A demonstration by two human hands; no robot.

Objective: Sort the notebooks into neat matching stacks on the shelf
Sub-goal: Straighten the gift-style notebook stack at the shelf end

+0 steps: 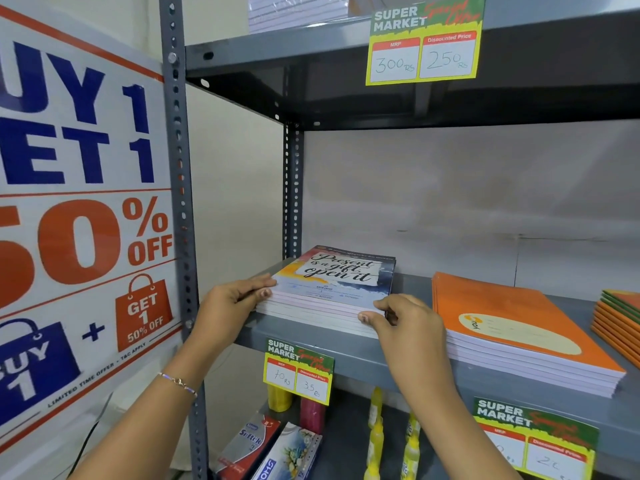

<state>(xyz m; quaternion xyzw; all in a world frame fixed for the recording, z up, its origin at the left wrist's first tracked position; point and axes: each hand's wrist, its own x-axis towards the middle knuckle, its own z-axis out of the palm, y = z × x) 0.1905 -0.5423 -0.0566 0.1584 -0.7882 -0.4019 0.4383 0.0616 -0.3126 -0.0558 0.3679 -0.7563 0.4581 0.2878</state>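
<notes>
A stack of notebooks (332,289) with a "Present is a gift, open it" cover lies at the left end of the grey middle shelf (398,367). My left hand (232,303) grips the stack's left front corner, fingers on top and thumb at the edge. My right hand (401,323) holds the right front corner, thumb pressed on the page edges. To the right lies a stack of orange notebooks (519,327), and a third orange stack with some green covers (620,320) sits at the far right edge.
The grey upright post (178,168) stands left of the stack, with a sale poster (79,202) beside it. Price tags (299,370) (424,39) hang from shelf edges. The lower shelf holds yellow bottles (375,438) and boxes (249,445). White pads (298,12) lie on the top shelf.
</notes>
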